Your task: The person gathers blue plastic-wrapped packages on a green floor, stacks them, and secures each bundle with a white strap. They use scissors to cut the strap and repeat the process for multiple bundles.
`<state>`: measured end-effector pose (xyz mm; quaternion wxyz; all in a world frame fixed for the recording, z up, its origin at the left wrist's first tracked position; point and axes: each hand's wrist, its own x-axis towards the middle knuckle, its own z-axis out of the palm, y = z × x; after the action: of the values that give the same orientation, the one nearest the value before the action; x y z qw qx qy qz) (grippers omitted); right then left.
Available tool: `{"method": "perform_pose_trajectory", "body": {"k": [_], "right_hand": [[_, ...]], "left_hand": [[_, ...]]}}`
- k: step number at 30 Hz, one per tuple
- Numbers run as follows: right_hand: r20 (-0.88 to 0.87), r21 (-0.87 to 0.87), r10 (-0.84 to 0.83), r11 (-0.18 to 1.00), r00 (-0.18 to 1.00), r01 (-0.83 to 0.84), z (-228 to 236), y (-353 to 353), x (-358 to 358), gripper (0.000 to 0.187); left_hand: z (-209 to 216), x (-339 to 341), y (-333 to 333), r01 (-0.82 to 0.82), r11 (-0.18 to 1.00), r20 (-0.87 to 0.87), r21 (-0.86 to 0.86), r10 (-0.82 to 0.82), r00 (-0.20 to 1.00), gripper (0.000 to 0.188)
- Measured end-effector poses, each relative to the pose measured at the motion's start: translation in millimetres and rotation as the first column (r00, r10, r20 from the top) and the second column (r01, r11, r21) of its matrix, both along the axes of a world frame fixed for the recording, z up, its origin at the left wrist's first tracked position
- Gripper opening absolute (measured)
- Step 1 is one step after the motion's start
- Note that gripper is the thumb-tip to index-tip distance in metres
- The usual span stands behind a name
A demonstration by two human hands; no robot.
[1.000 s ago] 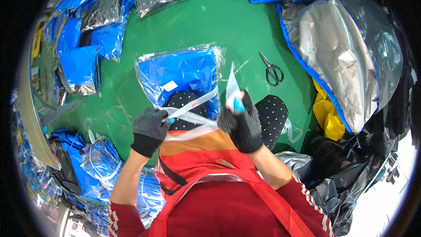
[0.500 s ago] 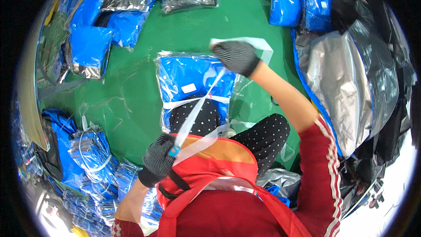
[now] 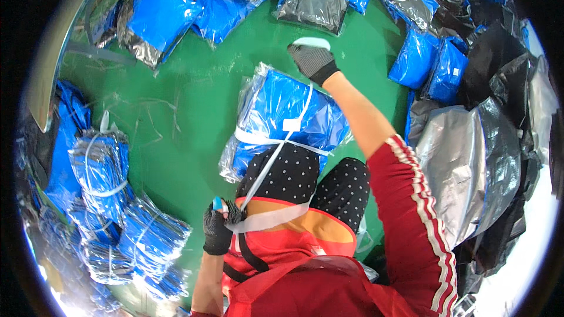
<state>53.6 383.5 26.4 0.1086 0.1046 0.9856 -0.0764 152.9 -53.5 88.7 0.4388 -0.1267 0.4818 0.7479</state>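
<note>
A stack of blue items in clear plastic bags (image 3: 320, 114) lies on the floor just beyond my knee. White strapping band (image 3: 261, 140) runs across the stack, and more of it crosses lengthwise. My left hand (image 3: 218, 229), in a dark grey glove, is closed on the band near my lap; something small and blue shows at a fingertip. A loose length of band hangs from it over my red and orange apron. My right hand (image 3: 313, 61), gloved alike, is closed beyond the stack with a white loop of band at its knuckles. The band between the hands looks taut.
Strapped blue bundles (image 3: 103, 167) are heaped at the left. Bagged blue and black packs (image 3: 161, 14) lie along the far side. At the right stand silver and black sheeting (image 3: 452, 158) and two blue packs (image 3: 414, 58). The floor (image 3: 194, 94) is green.
My right hand has moved slightly up and away, and my left hand has lowered toward my lap. The view has shifted and the stack appears turned, farther right. Both hands still hold the band.
</note>
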Motion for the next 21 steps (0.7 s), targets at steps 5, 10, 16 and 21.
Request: {"method": "perform_pose_trajectory", "body": {"k": [5, 10, 16, 21], "right_hand": [[-0.535, -0.522, -0.4, 0.849, 0.745, 0.081, 168, -12, 82, 0.025], [0.083, -0.648, -0.096, 0.751, 0.992, 0.127, 283, -55, 207, 0.016], [-0.3, -0.406, -0.322, 0.895, 0.898, 0.185, 239, 1, 195, 0.024], [-0.201, 0.206, 0.15, 0.973, 0.968, -0.108, 54, 30, 84, 0.031]], "left_hand": [[39, -33, 61, -0.013, 0.999, -0.169, 0.034, 0.018, 0.986, 0.038], [57, -78, 168, 0.177, 0.98, -0.593, -0.088, -0.195, 0.781, 0.032], [53, -52, 127, 0.068, 0.998, -0.004, 0.017, -0.068, 0.998, 0.023], [-10, 1, 0, -0.157, 0.988, 0.293, 0.007, 0.148, 0.944, 0.02]]}}
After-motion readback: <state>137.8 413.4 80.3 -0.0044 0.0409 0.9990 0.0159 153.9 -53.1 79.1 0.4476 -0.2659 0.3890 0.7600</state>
